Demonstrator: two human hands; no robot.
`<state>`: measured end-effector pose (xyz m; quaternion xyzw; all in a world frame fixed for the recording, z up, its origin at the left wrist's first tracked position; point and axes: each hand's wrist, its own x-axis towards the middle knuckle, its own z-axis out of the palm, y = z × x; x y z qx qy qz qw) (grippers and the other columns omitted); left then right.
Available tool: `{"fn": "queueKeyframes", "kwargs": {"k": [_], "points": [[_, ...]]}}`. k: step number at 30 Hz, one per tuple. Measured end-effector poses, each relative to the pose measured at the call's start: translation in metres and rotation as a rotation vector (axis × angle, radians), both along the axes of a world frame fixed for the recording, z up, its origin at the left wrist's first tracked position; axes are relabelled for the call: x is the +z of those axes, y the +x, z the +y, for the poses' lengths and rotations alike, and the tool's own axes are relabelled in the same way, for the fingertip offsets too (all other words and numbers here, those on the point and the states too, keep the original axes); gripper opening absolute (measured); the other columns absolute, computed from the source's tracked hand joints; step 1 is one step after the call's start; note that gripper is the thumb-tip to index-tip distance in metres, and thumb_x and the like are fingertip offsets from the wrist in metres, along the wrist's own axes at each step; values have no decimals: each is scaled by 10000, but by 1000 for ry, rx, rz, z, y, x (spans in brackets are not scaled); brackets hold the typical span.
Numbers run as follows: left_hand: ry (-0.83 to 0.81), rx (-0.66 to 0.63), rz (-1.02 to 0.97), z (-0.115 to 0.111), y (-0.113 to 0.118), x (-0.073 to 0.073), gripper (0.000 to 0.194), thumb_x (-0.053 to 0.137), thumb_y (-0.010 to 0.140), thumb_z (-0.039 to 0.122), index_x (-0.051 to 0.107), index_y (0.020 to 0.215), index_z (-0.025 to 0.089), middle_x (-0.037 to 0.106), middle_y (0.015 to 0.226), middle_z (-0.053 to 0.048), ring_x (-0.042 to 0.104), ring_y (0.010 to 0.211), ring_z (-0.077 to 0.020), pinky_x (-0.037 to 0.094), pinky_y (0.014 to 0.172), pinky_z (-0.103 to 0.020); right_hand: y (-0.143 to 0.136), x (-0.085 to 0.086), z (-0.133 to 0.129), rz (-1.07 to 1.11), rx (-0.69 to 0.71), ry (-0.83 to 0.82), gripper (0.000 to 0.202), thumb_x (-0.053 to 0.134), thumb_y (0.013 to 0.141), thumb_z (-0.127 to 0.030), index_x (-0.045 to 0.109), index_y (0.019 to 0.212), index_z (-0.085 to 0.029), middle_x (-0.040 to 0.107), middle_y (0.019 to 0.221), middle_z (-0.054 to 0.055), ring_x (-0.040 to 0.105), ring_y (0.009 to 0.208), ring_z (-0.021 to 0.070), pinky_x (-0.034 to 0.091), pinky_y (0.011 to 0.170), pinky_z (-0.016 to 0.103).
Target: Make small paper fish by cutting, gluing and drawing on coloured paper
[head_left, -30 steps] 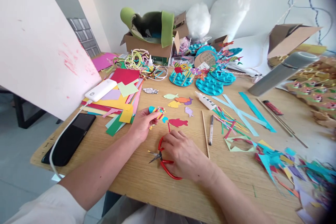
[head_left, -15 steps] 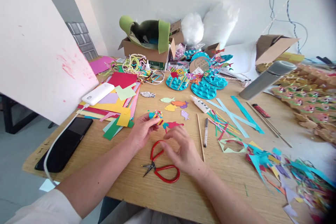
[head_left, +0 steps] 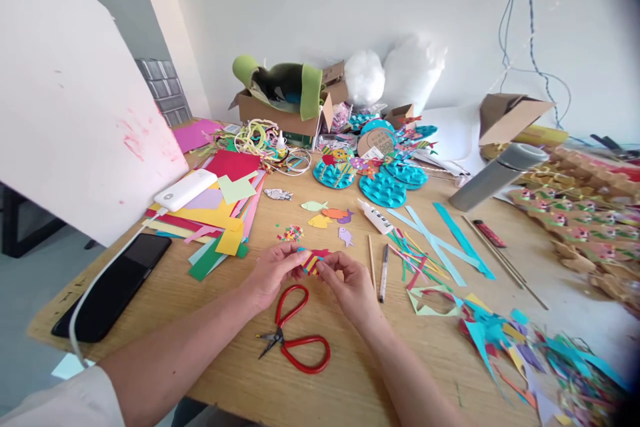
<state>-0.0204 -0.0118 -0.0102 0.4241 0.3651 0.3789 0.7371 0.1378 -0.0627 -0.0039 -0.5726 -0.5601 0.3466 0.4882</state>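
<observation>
Between the fingertips of both hands is a small striped paper fish (head_left: 311, 263) in yellow, dark red and blue. My left hand (head_left: 273, 273) pinches its left end, and my right hand (head_left: 353, 283) grips its right end. Just behind it lies a red paper fish (head_left: 320, 253), partly hidden by the fingers. Red-handled scissors (head_left: 311, 343) rest spread on the table below the hands. Beyond my left hand is a little heap of coloured paper bits (head_left: 291, 233). Several plain paper fish (head_left: 320, 221) and a grey patterned fish (head_left: 278, 194) lie farther back.
Left are stacked coloured papers (head_left: 215, 203), a white power bank (head_left: 186, 190) and a black phone (head_left: 117, 280). Right are a glue bottle (head_left: 376, 217), a pen (head_left: 384, 273), paper strips (head_left: 425, 233), a grey flask (head_left: 497, 177) and paper scraps (head_left: 530, 347). Blue egg-tray pieces (head_left: 383, 188) stand behind.
My right hand, which was apart from the striped fish, now holds its right end. The fish has come nearer, away from the paper bits. The camera view has shifted slightly.
</observation>
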Motion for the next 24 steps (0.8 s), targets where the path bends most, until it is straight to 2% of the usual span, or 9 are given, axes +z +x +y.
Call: {"fn": "queueKeyframes", "kwargs": {"k": [7,14,21,24], "points": [[195,16,179,1,0,-1,277,780,675,424,704,684,157,632,629,-18,511,571,-117,414,569,-244,5,-1,3,3,36,-40,325,650,809,-487,682,730,-173,674,637,28,567,586,160,431,551,266],[246,24,227,3,-1,-2,258,750,679,416,703,687,162,629,610,-16,508,548,-119,404,546,-240,6,-3,4,-6,37,-40,315,657,803,-469,663,680,-179,671,624,22,549,585,156,439,595,281],[271,89,251,7,-4,-1,252,763,656,406,698,656,163,598,557,3,486,509,-105,391,525,-230,8,-7,7,106,74,-94,453,621,802,-602,691,824,-156,695,700,56,586,616,174,429,580,283],[267,82,241,8,-4,-1,269,761,654,420,711,681,157,632,588,-10,490,504,-102,394,519,-230,9,-8,9,86,58,-91,452,645,773,-614,677,732,-165,663,648,40,542,584,159,395,557,272]]}}
